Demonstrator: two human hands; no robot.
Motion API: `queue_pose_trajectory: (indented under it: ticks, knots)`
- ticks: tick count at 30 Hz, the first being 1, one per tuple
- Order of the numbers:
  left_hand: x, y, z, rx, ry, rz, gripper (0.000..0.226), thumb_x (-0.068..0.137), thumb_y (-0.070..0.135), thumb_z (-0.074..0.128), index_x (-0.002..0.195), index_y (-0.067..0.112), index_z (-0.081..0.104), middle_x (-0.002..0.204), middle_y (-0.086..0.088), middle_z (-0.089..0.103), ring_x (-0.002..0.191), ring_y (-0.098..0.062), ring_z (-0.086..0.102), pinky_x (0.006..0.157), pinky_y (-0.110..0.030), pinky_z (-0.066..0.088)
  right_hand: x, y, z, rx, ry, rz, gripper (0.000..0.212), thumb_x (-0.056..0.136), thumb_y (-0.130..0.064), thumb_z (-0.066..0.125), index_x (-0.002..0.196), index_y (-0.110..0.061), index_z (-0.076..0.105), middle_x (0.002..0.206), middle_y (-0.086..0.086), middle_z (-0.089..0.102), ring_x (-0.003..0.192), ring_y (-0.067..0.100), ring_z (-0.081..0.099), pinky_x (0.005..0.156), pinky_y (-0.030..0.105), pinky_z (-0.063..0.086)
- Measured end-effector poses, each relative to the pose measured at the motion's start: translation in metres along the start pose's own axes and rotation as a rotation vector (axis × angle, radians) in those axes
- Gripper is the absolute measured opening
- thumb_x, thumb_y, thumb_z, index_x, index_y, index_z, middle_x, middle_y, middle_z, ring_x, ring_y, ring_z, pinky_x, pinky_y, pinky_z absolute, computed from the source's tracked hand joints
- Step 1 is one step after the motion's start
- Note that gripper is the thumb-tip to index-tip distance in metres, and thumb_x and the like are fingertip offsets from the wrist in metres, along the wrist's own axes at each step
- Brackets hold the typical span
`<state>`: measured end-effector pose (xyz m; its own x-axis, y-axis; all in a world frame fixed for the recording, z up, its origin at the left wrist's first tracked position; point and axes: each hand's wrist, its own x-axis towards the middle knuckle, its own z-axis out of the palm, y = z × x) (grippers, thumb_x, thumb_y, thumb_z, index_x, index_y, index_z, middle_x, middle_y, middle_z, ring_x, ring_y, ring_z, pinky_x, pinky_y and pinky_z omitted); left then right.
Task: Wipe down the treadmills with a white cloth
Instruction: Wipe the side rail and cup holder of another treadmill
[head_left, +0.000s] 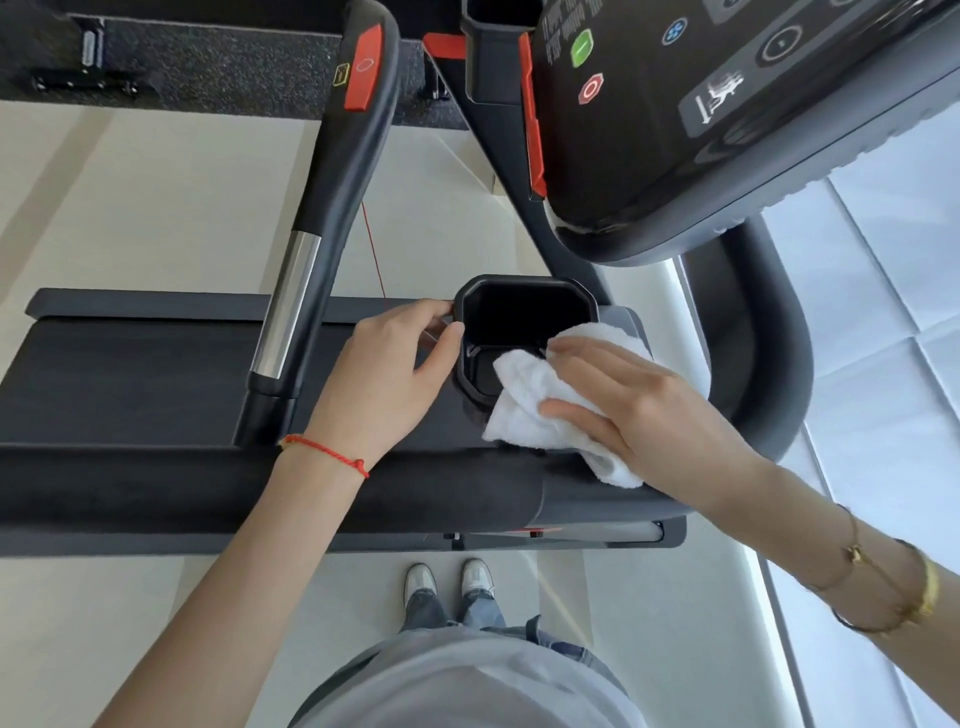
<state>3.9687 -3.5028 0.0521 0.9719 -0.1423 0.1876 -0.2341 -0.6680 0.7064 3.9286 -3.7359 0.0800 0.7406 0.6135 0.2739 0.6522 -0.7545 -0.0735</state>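
While the left hand (400, 364) is pinching the cup holder (519, 312) rim, the flat-fingered right hand (639, 410) is pressing the cloth (530, 400) beside the handrail (322, 208), below the console's (727, 104) unreadable labels.

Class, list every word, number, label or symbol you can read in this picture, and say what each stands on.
No words or numbers are legible.
Black treadmill console panel: lines of white print, too small and blurred to read.
Same panel: green button with a bar; red octagonal button with a ring; blue fan icon; white runner pictogram.
Red pad on the black handrail: ring outline.
Small yellow label beside it: unreadable.
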Motion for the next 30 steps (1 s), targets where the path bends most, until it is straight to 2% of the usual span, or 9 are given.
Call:
queue_pose_trajectory:
  ticks: [3, 6, 8, 10, 12, 14, 21, 26, 30]
  knots:
    - [0.000, 0.001, 0.000, 0.008, 0.003, -0.001, 0.029, 0.097, 0.030, 0.052, 0.119, 0.016, 0.067, 0.103, 0.004, 0.072, 0.093, -0.009, 0.067, 0.087, -0.036, 0.055, -0.008, -0.008, 0.000, -0.032, 0.245, 0.206, 0.018, 0.092, -0.012, 0.064, 0.101, 0.004, 0.066, 0.108, 0.016, 0.068, 0.118, 0.024, 0.061, 0.095, 0.025, 0.045]
    - [0.000, 0.001, 0.001, 0.020, 0.005, 0.000, 0.029, 0.098, 0.030, 0.052, 0.119, 0.015, 0.066, 0.103, 0.003, 0.072, 0.092, -0.010, 0.067, 0.086, -0.036, 0.055, 0.000, -0.010, -0.004, -0.067, 0.377, 0.339, 0.029, 0.099, -0.024, 0.053, 0.100, 0.003, 0.064, 0.106, 0.016, 0.068, 0.111, 0.021, 0.056, 0.089, 0.022, 0.041]
    - [0.000, 0.002, 0.001, 0.025, 0.006, -0.004, 0.029, 0.098, 0.030, 0.051, 0.119, 0.016, 0.066, 0.102, 0.003, 0.072, 0.091, -0.010, 0.067, 0.086, -0.033, 0.055, 0.011, -0.010, -0.004, -0.042, 0.275, 0.416, 0.027, 0.097, -0.024, 0.056, 0.103, 0.002, 0.060, 0.105, 0.015, 0.065, 0.099, 0.027, 0.058, 0.078, 0.025, 0.038]
    - [-0.001, 0.002, 0.001, 0.024, 0.004, -0.002, 0.029, 0.097, 0.031, 0.051, 0.118, 0.016, 0.066, 0.101, 0.003, 0.072, 0.090, -0.009, 0.067, 0.085, -0.030, 0.055, 0.019, -0.009, 0.000, 0.128, 0.086, 0.566, 0.032, 0.099, -0.030, 0.052, 0.118, -0.004, 0.055, 0.118, 0.010, 0.060, 0.095, 0.031, 0.060, 0.072, 0.026, 0.034]
    - [0.000, 0.003, 0.001, 0.021, 0.001, -0.002, 0.029, 0.097, 0.030, 0.051, 0.117, 0.016, 0.066, 0.099, 0.004, 0.072, 0.089, -0.009, 0.066, 0.084, -0.030, 0.055, 0.020, -0.007, 0.006, 0.286, 0.000, 0.690, 0.043, 0.099, -0.038, 0.045, 0.133, -0.012, 0.046, 0.131, 0.006, 0.053, 0.102, 0.030, 0.059, 0.076, 0.026, 0.035]
    - [0.000, 0.003, 0.002, 0.025, 0.003, -0.002, 0.028, 0.098, 0.029, 0.052, 0.117, 0.015, 0.066, 0.099, 0.003, 0.072, 0.089, -0.011, 0.067, 0.085, -0.032, 0.056, 0.026, -0.006, 0.009, 0.289, -0.032, 0.718, 0.049, 0.100, -0.037, 0.044, 0.142, -0.012, 0.037, 0.142, 0.008, 0.047, 0.112, 0.031, 0.055, 0.082, 0.029, 0.035]
    - [0.000, 0.003, 0.002, 0.007, -0.012, -0.015, 0.027, 0.098, 0.029, 0.052, 0.117, 0.016, 0.066, 0.099, 0.005, 0.071, 0.090, -0.009, 0.066, 0.085, -0.034, 0.055, 0.053, 0.014, 0.013, 0.284, -0.010, 0.649, 0.049, 0.099, -0.026, 0.052, 0.144, -0.009, 0.040, 0.145, 0.008, 0.047, 0.125, 0.029, 0.049, 0.100, 0.033, 0.037]
    - [0.000, 0.002, 0.002, -0.001, -0.010, -0.032, 0.025, 0.098, 0.029, 0.053, 0.115, 0.017, 0.066, 0.099, 0.006, 0.071, 0.089, -0.009, 0.066, 0.085, -0.036, 0.055, 0.033, 0.017, 0.010, 0.354, -0.036, 0.546, 0.054, 0.097, -0.023, 0.055, 0.146, -0.009, 0.037, 0.153, 0.005, 0.037, 0.135, 0.020, 0.040, 0.103, 0.014, 0.025]
    - [0.000, 0.003, 0.002, -0.006, -0.016, -0.029, 0.026, 0.098, 0.028, 0.053, 0.116, 0.016, 0.065, 0.100, 0.004, 0.071, 0.090, -0.011, 0.066, 0.084, -0.038, 0.055, 0.060, 0.025, 0.008, 0.190, -0.189, 0.231, 0.053, 0.098, -0.017, 0.054, 0.146, -0.003, 0.037, 0.152, 0.011, 0.036, 0.143, 0.025, 0.032, 0.114, 0.034, 0.030]
